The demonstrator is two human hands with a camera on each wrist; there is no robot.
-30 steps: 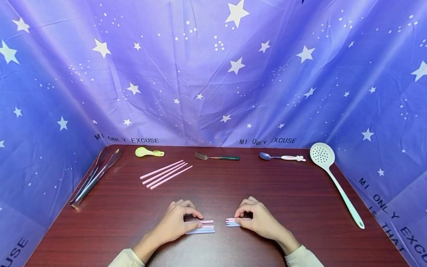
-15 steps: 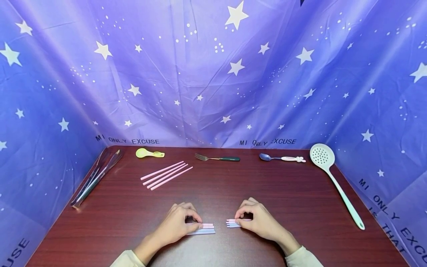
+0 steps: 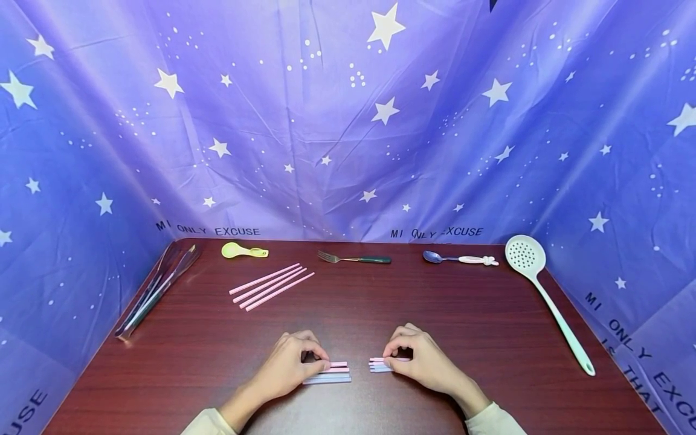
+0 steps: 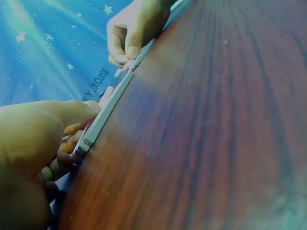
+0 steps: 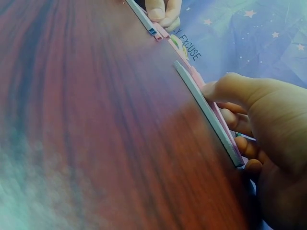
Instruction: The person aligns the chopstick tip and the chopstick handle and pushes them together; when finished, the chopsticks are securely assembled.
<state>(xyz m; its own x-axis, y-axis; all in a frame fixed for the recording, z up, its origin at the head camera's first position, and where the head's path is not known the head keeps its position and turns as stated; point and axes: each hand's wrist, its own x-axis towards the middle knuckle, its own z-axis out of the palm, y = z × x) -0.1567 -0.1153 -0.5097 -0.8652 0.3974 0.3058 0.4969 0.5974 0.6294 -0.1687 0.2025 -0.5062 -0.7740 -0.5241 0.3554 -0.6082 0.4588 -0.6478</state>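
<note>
In the head view, my left hand (image 3: 290, 362) pinches the far pink chopstick (image 3: 339, 364) between thumb and index finger. Beside it lie another pink chopstick (image 3: 341, 370) and light blue chopsticks (image 3: 328, 379), parallel on the table. Across a small gap, my right hand (image 3: 424, 356) pinches a pink chopstick (image 3: 376, 360) at the far side of a second pink and blue bundle, whose blue chopsticks (image 3: 377, 368) lie nearest me. Both wrist views show a blue chopstick (image 4: 108, 112) along the table beside the fingers. My hands hide the outer ends of both bundles.
Several loose pink chopsticks (image 3: 272, 287) lie at the back left. Along the far edge are a yellow measuring spoon (image 3: 244, 249), a fork (image 3: 353, 258) and a spoon (image 3: 459, 258). Tongs (image 3: 157, 293) lie left; a slotted ladle (image 3: 549, 296) lies right. A starry cloth surrounds the table.
My left index finger has come down to the thumb onto the far pink chopstick, which has shifted toward the other pink one. The right hand has stayed in place.
</note>
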